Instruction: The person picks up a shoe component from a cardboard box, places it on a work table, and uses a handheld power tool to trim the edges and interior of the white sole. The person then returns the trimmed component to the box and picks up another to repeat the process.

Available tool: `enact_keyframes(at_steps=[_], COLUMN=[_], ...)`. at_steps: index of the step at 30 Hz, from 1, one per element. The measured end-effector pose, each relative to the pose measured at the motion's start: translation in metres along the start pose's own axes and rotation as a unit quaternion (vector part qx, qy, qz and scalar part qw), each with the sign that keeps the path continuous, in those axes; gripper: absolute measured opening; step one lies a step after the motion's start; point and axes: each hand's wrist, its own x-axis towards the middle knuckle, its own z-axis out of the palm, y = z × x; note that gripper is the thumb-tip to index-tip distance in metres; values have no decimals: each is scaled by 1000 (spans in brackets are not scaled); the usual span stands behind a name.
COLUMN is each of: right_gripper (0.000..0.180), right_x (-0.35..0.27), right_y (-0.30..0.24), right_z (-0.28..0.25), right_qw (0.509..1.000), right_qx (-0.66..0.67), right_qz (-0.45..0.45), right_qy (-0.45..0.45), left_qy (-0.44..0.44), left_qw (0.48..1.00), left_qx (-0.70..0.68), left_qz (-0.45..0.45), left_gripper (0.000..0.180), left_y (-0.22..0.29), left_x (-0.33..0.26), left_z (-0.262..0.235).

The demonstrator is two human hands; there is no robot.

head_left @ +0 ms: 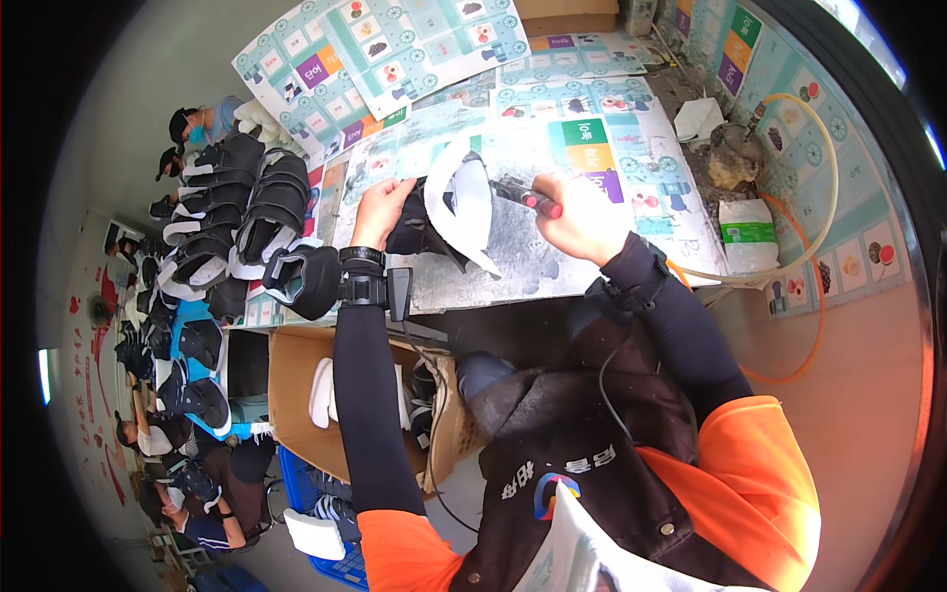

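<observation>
On the worktop, my left hand (pixel 383 209) closes its fingers on the edge of a black shoe upper (pixel 418 225). A curved white piece (pixel 464 202), shaped like a sole or liner, stands up against the upper and covers part of it. From the right, my right hand (pixel 584 219) is closed round a dark pliers-like tool (pixel 517 193) with two red handle ends. The tool's far end points at the white piece; whether its jaws touch or grip it, I cannot tell. A single black shoe upper (pixel 301 280) rests beside my left wrist.
Black shoe uppers (pixel 232 192) stand in rows to the left. Printed sheets (pixel 424 49) cover the worktop and wall. An orange hose (pixel 821 326) and a yellow hose (pixel 837 168) loop at the right. Below sit a cardboard box (pixel 296 395) and a blue crate (pixel 296 474). Other people work far left.
</observation>
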Motion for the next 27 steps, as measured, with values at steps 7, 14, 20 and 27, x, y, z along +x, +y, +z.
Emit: enact_keyframes(at_steps=[7,14,20,27], right_gripper=[28,39,30,37], right_x=[-9,-18,-32,-41], right_y=[9,-6,-8,0], right_z=[2,-12,5,6], right_qw=[988,980,992,982], right_qx=[-2,89,70,87], right_qz=[51,159,98,99], right_qy=[-145,-78,-35,-139], left_qy=[-33,-9,17,57], left_qw=[998,974,966,961], left_qx=[9,158,177,157], left_qz=[56,163,188,221], left_gripper=[33,36,30,28], left_y=[16,23,12,10], left_x=[-10,-31,-60,-80], left_z=[1,-7,-18,-12])
